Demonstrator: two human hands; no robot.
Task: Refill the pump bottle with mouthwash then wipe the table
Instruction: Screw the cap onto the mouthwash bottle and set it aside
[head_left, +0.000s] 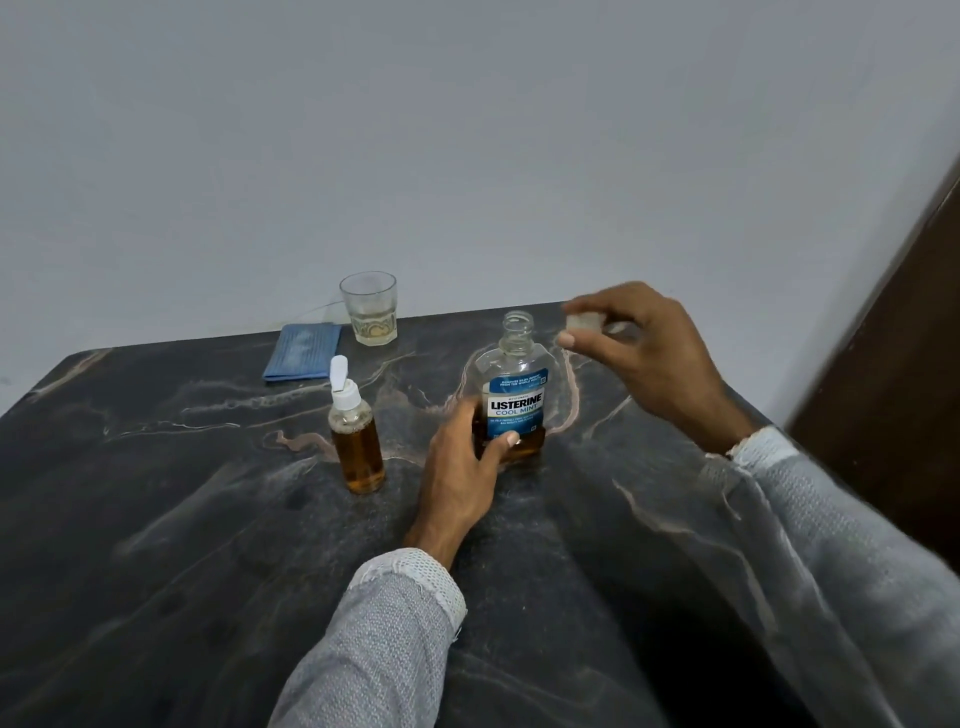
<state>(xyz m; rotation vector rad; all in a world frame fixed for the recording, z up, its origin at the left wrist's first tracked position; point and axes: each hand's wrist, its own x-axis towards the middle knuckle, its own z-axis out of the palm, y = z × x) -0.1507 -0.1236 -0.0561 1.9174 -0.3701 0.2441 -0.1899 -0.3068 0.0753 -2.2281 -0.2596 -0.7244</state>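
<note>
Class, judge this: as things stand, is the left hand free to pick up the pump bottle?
Probably not yet. The left hand grips the mouthwash bottle. The pump bottle stands close to its left with nothing between, so releasing first would open the way.

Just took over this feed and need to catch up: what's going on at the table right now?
A person is working with both bare hands. The left hand grips the mouthwash bottle, which stands upright with its neck open and only a little amber liquid at the bottom. The right hand holds its cap up beside the neck. The pump bottle stands apart, pump on, largely full. A glass and folded blue cloth sit further back on the dark table.
</note>
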